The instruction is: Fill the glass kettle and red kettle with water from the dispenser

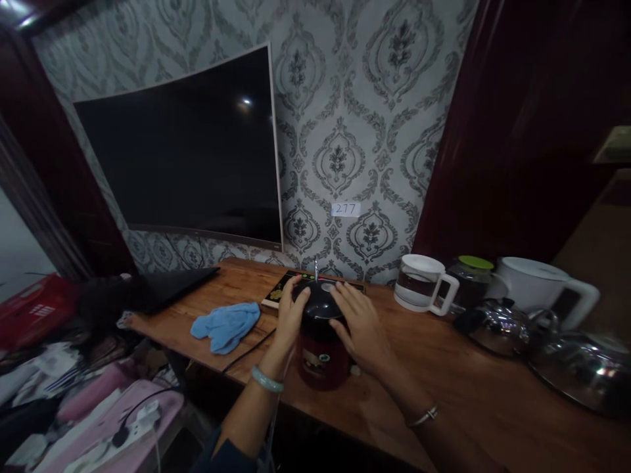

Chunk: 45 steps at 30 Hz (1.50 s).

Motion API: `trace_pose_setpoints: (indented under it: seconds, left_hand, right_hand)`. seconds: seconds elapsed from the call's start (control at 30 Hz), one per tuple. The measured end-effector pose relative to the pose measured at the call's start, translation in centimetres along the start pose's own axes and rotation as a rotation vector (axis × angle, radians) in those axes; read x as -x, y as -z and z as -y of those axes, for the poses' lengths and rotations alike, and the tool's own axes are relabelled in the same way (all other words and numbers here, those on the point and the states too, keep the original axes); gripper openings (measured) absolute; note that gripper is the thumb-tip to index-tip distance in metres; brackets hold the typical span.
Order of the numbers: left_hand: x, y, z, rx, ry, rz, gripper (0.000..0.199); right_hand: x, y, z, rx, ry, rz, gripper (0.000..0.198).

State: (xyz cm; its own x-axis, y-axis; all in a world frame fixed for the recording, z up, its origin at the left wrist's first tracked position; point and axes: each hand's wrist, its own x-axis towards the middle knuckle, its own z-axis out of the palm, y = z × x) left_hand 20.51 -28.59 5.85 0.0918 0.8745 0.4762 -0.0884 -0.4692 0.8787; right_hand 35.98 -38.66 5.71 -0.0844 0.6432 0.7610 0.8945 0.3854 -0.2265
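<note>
A small dark-red appliance [323, 364] with a printed label stands upright at the front edge of the wooden table. On its top sits a glossy black domed lid [323, 305] with a light round spot. My left hand [290, 312] is closed around the lid's left side, thumb toward the top, with its other fingers partly hidden behind. My right hand [362, 325] grips the right side, fingers laid over the top and thumb lower at the front. Behind the lid is an induction cooker [273, 297] with a dark patterned top, mostly covered.
A blue cloth [227, 326] and a dark cord lie left of the appliance. To the right stand a white-handled glass jug [419, 282], a green-lidded pot [470, 272], a white pitcher [532, 282] and shiny metal kettles [500, 325]. A television [197, 164] is behind; a pink stool [162, 410] is lower left.
</note>
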Motion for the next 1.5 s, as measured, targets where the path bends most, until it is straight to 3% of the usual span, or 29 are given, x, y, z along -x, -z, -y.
trace_pose_setpoints:
  seconds: [0.13,0.3,0.7,0.93,1.07,1.3,1.5]
  left_hand:
    - [0.7,0.6,-0.2,0.041,0.036,0.07,0.045]
    - [0.9,0.5,0.3,-0.025,-0.029,0.047,0.038]
    - [2.4,-1.2,-0.4,0.033,0.001,-0.024,0.041]
    - [2.7,-2.3,-1.3,0.039,0.004,-0.025,0.047]
    - [3.1,-3.3,-1.7,0.053,0.019,0.0,0.049]
    - [4.4,-6.8,-1.9,0.086,0.008,0.045,0.048]
    - [4.7,-11.3,-0.9,0.141,-0.019,0.132,0.042]
  right_hand:
    - [1.9,-0.7,-1.9,-0.197,-0.301,-0.255,0.052]
    - [3.1,-1.5,-3.1,-0.447,-0.517,-0.286,0.046]
    - [4.2,0.9,-1.8,-0.566,-0.584,-0.357,0.038]
    - [4.2,2.6,-3.1,-0.71,-0.562,-0.216,0.039]
    - [4.8,3.2,-3.1,-0.701,-0.57,-0.3,0.034]
    - [7.0,6.1,-3.5,-0.603,-0.614,-0.395,0.034]
    - [8.9,8.6,-5.8,-0.456,-0.619,-0.49,0.035]
